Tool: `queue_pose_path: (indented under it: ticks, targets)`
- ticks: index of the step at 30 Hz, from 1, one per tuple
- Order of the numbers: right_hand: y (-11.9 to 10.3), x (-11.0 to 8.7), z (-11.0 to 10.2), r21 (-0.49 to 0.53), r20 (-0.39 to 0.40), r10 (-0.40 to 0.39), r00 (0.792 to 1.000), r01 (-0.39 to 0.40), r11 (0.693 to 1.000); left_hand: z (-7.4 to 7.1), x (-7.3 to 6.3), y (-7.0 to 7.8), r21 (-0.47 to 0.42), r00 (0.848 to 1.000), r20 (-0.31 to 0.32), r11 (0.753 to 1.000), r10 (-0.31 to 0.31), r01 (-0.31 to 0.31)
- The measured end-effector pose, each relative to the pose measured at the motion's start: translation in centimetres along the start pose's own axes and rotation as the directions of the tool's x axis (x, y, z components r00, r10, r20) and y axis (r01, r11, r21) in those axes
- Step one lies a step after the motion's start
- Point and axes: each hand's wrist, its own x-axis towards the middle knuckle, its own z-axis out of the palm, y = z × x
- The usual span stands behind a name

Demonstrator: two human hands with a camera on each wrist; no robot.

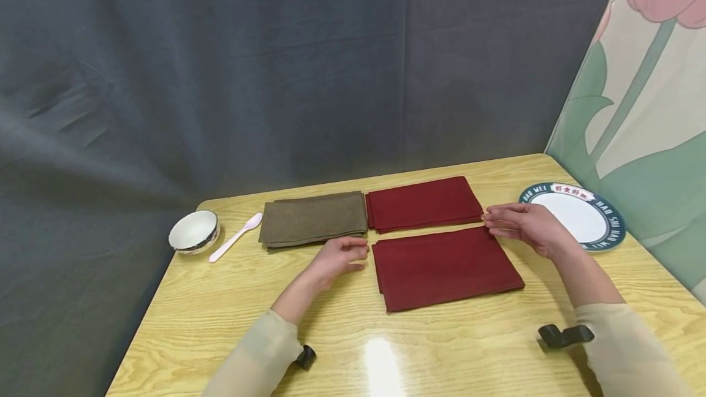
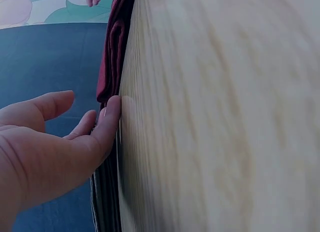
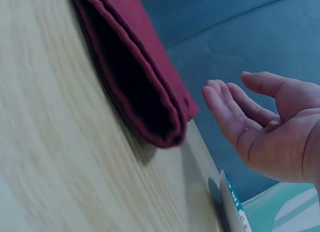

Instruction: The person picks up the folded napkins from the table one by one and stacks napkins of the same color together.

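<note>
Two folded dark red cloths lie on the wooden table, the near red cloth (image 1: 447, 268) in front of the far red cloth (image 1: 425, 204). My left hand (image 1: 337, 259) is beside the near cloth's left edge, its fingers loosely bent and holding nothing. In the left wrist view its fingertips reach down close to the tabletop. My right hand (image 1: 521, 225) hovers by the right ends of both red cloths, fingers extended and slightly bent. A gap separates it from the folded red cloth (image 3: 135, 66) in the right wrist view.
A folded brown cloth (image 1: 314, 219) lies left of the far red one. Further left are a pink spoon (image 1: 236, 238) and a white bowl (image 1: 194, 231) near the table's edge. A blue-rimmed plate (image 1: 612, 225) sits at the right, behind my right hand. A dark curtain (image 1: 309, 78) hangs behind.
</note>
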Motion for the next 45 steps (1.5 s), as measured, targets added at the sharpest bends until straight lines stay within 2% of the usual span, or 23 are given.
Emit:
queue_pose_path:
  ticks: [4,8,16,20,26,33,39,45]
  targets:
    - [-0.1,-0.5,-0.8,-0.046,-0.032,0.004,0.999,-0.005,0.999,0.4,0.1,0.2,0.004,1.000,0.011,1.000,-0.009,0.009]
    - [0.2,-0.8,-1.2,-0.165,-0.037,0.021,0.999,-0.026,0.986,0.6,0.3,0.3,-0.001,1.000,0.013,1.000,-0.013,0.013]
    - [0.6,-0.4,-1.0,-0.301,0.006,0.148,0.989,-0.139,0.943,1.0,0.7,0.3,-0.008,0.999,0.018,0.999,-0.039,0.039]
    - [0.6,-0.3,-0.7,-0.355,0.013,0.172,0.985,-0.157,0.922,1.3,0.8,0.6,0.004,0.998,0.008,0.998,-0.055,0.055]
    - [0.7,-0.1,-0.3,-0.389,0.024,0.164,0.986,-0.142,0.910,1.7,0.9,0.9,0.012,0.997,-0.010,0.997,-0.080,0.080]
    - [1.6,0.4,0.2,-0.362,0.050,0.163,0.985,-0.134,0.923,2.1,1.4,0.8,0.049,0.994,-0.039,0.994,-0.100,0.101]
    - [1.8,0.7,0.7,-0.346,0.082,0.147,0.986,-0.110,0.932,2.3,1.6,0.7,0.069,0.994,-0.061,0.993,-0.094,0.098]
    - [1.8,0.8,0.8,-0.331,0.079,0.151,0.985,-0.117,0.936,2.6,1.6,0.6,0.081,0.997,-0.047,0.994,-0.066,0.070]
